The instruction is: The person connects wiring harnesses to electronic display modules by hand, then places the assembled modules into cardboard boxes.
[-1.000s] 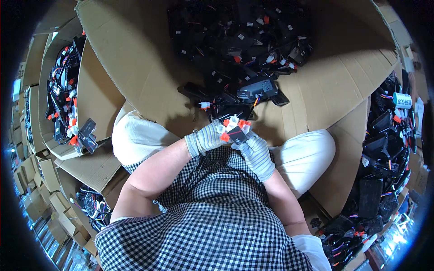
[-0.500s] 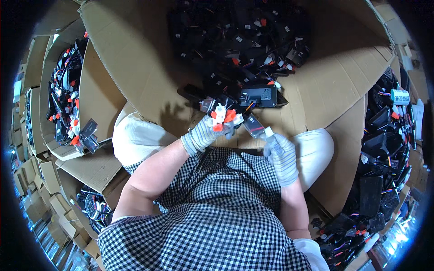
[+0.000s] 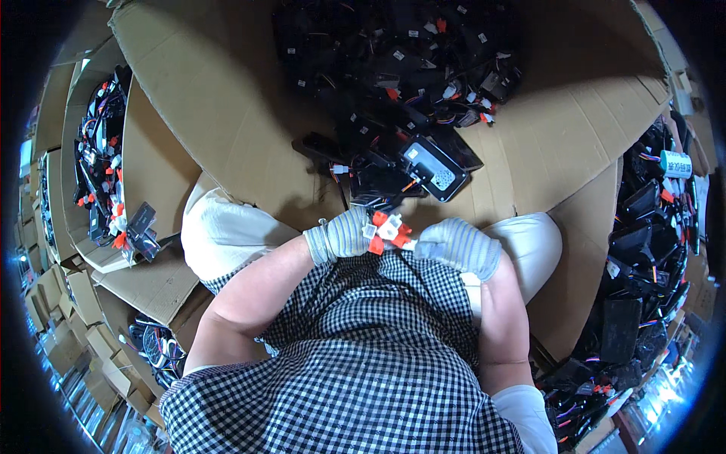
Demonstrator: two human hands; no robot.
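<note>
My left hand (image 3: 346, 236), in a grey striped glove, is closed around a bunch of white and orange plug connectors (image 3: 386, 230) above my lap. My right hand (image 3: 460, 247), gloved the same way, is brought up to the right side of the bunch. Its fingers are pinched together at a small white connector (image 3: 409, 244); how it grips it is partly hidden. Beyond the hands, a black rectangular device (image 3: 435, 168) with a shiny face lies tilted on the near end of the pile. Dark parts and wires (image 3: 376, 198) sit just past my left fingers.
A large open cardboard box (image 3: 227, 113) in front holds a heap of black wired devices (image 3: 393, 68). Another box of devices (image 3: 102, 155) stands at the left. More black devices (image 3: 620, 325) fill the right side, with a pale green roll (image 3: 675, 164) among them.
My right hand has moved left to the connector bunch, and the dark device near it is no longer seen there. The bunch has come slightly nearer me. The shiny-faced device on the pile has turned.
</note>
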